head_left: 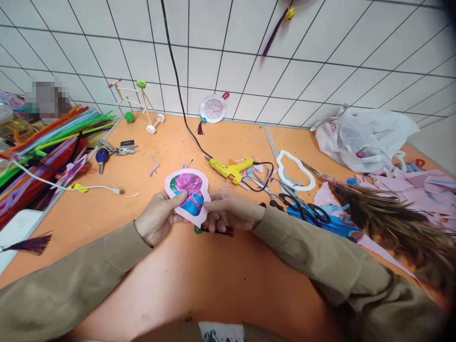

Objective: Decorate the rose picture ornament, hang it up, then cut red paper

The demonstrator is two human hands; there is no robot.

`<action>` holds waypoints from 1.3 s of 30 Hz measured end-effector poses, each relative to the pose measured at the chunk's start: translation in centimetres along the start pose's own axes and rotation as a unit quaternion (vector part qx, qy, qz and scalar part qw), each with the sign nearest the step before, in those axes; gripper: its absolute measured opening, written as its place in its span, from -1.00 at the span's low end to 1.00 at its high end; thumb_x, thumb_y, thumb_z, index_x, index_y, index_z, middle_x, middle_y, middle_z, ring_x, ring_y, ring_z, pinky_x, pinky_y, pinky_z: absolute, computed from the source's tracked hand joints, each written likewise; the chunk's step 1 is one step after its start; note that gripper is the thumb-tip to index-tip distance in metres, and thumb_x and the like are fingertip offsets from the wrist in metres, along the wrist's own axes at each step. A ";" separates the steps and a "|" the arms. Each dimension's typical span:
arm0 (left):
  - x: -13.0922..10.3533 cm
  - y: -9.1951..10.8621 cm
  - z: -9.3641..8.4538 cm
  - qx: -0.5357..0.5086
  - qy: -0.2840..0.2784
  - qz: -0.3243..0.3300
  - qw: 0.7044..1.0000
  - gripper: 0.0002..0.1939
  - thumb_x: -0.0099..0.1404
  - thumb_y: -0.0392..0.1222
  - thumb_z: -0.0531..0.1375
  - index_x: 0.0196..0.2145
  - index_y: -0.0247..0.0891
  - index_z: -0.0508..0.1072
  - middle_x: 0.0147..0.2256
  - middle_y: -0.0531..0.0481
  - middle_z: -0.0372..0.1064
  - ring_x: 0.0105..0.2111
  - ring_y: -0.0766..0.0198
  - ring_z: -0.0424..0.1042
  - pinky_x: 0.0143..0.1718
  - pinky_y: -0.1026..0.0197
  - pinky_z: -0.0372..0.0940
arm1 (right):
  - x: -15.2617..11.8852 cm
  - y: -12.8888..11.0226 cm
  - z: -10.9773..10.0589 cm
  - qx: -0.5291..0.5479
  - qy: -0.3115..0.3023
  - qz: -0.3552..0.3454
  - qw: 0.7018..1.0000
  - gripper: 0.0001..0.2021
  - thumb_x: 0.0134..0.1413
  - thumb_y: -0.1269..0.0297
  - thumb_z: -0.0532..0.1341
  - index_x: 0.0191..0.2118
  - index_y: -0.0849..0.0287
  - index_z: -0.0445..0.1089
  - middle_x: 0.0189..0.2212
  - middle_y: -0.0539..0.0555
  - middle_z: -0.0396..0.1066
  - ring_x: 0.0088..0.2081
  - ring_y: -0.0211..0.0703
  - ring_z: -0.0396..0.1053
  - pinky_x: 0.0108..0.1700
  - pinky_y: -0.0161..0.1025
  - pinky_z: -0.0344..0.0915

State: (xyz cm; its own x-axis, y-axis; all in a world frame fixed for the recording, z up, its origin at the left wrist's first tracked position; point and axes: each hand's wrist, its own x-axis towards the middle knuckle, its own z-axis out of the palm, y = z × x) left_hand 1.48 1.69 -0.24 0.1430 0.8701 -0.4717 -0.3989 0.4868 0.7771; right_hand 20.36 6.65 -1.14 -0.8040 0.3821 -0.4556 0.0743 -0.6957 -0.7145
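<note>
In the left hand (156, 216), gripped the pink-edged flower card (194, 203) by its left side, thumb over the printed face and fingers tucked behind. With the right hand (235, 209), pinched the same card at its lower right edge, thumb tip on the rim, other fingers curled below. Held the card directly between the two hands, touching both, in front of the body and over the orange surface (206, 280); could not tell of any contact with that surface.

Showed the printed face upward. Ran lengthwise from a broad, rounded end on the far side, topped with a small loop (184, 166), down to a narrow tip on the near side, leaning slightly to the right. Held that tip nearer to the right hand than to the left.

Saw a green bead (197, 230) just below the tip and, stretching rightward under the right fingers, a dark tassel (228, 232). Could not tell of any grip on the tassel, nor of any join to the card. Saw a yellow glue gun (231, 170) beyond the right hand, apart from the card, and black-handled scissors (302, 213) farther to the right.
</note>
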 end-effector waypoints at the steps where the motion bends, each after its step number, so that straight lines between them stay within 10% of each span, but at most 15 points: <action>1: -0.1 -0.1 0.0 -0.007 0.000 0.012 1.000 -0.67 0.00 -0.09 0.44 -0.39 -0.43 0.56 -0.44 -0.20 0.57 -0.48 0.17 0.54 -0.44 0.23 0.47 | 0.0 0.1 0.1 -0.006 -0.005 0.000 1.000 -0.71 -0.10 0.16 0.36 -0.33 0.29 0.40 -0.51 0.05 0.51 -0.62 -0.36 0.41 -0.68 -0.53 0.23; 12: 0.4 -0.3 -1.1 0.122 0.061 0.146 0.980 -0.42 -0.01 -0.10 0.42 -0.05 -0.36 0.44 -0.13 -0.21 0.51 -0.16 0.02 0.51 -0.12 0.00 0.43 | -1.7 -0.9 1.1 -0.298 0.076 -0.028 0.951 -0.72 0.06 0.21 0.16 -0.15 0.24 0.43 -0.48 0.00 0.49 -0.73 -0.43 0.26 -0.75 -0.48 0.10; 15: 0.7 0.0 -2.4 0.294 0.155 0.262 0.906 -0.17 0.00 -0.02 0.40 0.18 -0.29 0.25 0.06 -0.27 0.35 -0.02 -0.08 0.42 -0.02 -0.16 0.35 | -2.2 -1.4 1.5 -0.406 0.103 -0.031 0.907 -0.73 0.07 0.30 0.12 -0.14 0.23 0.45 -0.66 -0.08 0.39 -0.75 -0.38 0.23 -0.71 -0.44 0.13; 17: 0.5 0.1 -3.1 0.430 0.216 0.348 0.805 -0.10 -0.01 0.01 0.41 0.23 -0.24 0.19 0.17 -0.32 0.20 0.08 -0.18 0.31 0.05 -0.28 0.24 | -2.4 -1.6 1.6 -0.474 0.130 -0.042 0.870 -0.76 0.07 0.36 0.11 -0.17 0.24 0.45 -0.72 -0.11 0.32 -0.73 -0.35 0.25 -0.63 -0.42 0.19; 20: -0.5 -0.1 -3.3 0.584 0.121 0.448 0.666 -0.38 0.11 -0.06 0.37 0.11 -0.20 0.36 0.21 -0.28 0.15 0.21 -0.20 0.12 0.16 -0.31 0.10 | -2.4 -1.4 1.7 -0.573 0.180 -0.064 0.797 -0.87 0.07 0.40 0.15 -0.30 0.26 0.43 -0.63 -0.02 0.41 -0.61 -0.33 0.32 -0.50 -0.39 0.21; 25: -1.9 -1.7 -2.1 0.672 -0.086 0.424 0.601 -0.54 0.08 -0.16 0.40 -0.07 -0.31 0.47 0.05 -0.29 0.38 0.03 -0.14 0.35 -0.02 -0.17 0.35 | -2.2 -0.9 1.1 -0.678 0.197 -0.109 0.700 -0.88 0.02 0.53 0.17 -0.47 0.26 0.40 -0.51 0.04 0.43 -0.47 -0.30 0.26 -0.40 -0.35 0.13; 34: -0.9 -2.2 -2.5 0.692 -0.072 0.492 0.523 -0.78 0.33 -0.14 0.18 -0.17 -0.32 0.51 -0.14 -0.20 0.52 -0.06 -0.04 0.44 -0.08 -0.10 0.41 | -5.7 -4.7 1.8 -0.581 0.250 -0.180 0.753 -0.77 0.12 0.43 0.13 -0.55 0.18 0.23 -0.69 -0.11 0.20 -0.62 -0.37 0.14 -0.50 -0.36 0.05; 39: -1.3 -1.9 -2.2 0.713 -0.087 0.484 0.500 -0.66 0.29 -0.02 0.20 -0.18 -0.39 0.52 -0.11 -0.28 0.50 -0.05 -0.18 0.43 -0.12 -0.18 0.42 | -9.9 -5.2 -0.2 -0.559 0.328 -0.257 0.717 -0.77 0.22 0.14 0.10 -0.36 0.15 0.35 -0.60 -0.05 0.28 -0.60 -0.35 0.20 -0.54 -0.34 0.06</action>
State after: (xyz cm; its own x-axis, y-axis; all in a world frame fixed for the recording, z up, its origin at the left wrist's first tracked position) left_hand 0.08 -0.58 -2.04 0.6347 0.6843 0.3590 0.6757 -0.7169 0.1717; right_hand 28.07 6.67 6.98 -0.4719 0.8720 0.1305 0.5887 0.4217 -0.6897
